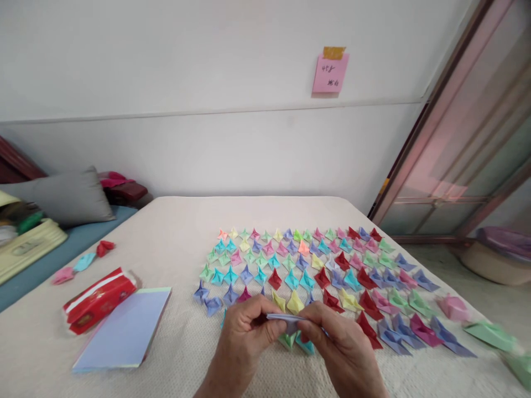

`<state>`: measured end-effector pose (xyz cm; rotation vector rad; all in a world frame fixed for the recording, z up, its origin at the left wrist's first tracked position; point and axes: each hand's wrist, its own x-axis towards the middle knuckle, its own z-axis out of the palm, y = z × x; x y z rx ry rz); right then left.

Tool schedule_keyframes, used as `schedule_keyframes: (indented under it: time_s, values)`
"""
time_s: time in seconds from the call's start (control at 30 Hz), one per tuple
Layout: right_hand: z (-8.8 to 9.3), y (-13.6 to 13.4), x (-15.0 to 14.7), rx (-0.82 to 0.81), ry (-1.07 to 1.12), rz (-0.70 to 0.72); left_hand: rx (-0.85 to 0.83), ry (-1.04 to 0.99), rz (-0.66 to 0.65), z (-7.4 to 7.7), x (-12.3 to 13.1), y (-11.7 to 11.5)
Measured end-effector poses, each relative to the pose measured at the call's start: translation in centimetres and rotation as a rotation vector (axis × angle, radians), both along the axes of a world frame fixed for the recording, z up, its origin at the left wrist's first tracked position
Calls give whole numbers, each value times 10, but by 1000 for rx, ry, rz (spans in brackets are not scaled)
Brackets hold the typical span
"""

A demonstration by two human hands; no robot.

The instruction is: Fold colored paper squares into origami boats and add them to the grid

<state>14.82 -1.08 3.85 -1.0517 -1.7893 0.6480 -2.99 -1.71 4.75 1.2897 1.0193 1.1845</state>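
Between my two hands, over the near part of the table, is a small folded piece of lavender paper [286, 318]. My left hand [248, 334] pinches its left end between thumb and fingers. On the right end, the thumb and fingers of my right hand [336, 340] are closed. My fingers hide much of the paper, so its full shape does not show. Just beyond and beneath my hands, rows of colourful folded paper cranes [295, 302] cover the middle and right of the table. A few cranes are partly hidden behind my hands.
At left, a red packet [99, 301] overlaps a stack of lavender-topped paper sheets [128, 326]. Several folded papers [84, 262] lie near the table's left edge. Green folded paper [492, 335] sits at the right edge. A pink note [331, 73] hangs on the wall.
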Motion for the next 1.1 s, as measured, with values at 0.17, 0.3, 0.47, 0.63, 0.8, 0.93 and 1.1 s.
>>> schedule_keyframes:
  time_s: [0.17, 0.3, 0.47, 0.63, 0.8, 0.93, 1.1]
  values:
    - [0, 1, -1, -68, 37, 69, -19, 1, 14, -2, 1, 1]
    - [-1, -1, -4, -88, 77, 81, -29, 4, 17, -1, 4, 2]
    - [-3, -1, -5, -121, 134, 37, -35, -3, 24, 1, 7, 0]
    - [-3, 0, -6, -82, 136, 77, -42, 5, 40, -3, 9, 0]
    - [-8, 0, -7, -86, 121, 45, -21, -9, 29, -8, 11, 2]
    - [-9, 0, -6, -106, 101, 8, -40, -46, 2, -5, 7, 1]
    - [-7, 1, -6, -109, 99, 22, -39, -61, 43, -2, 4, 0]
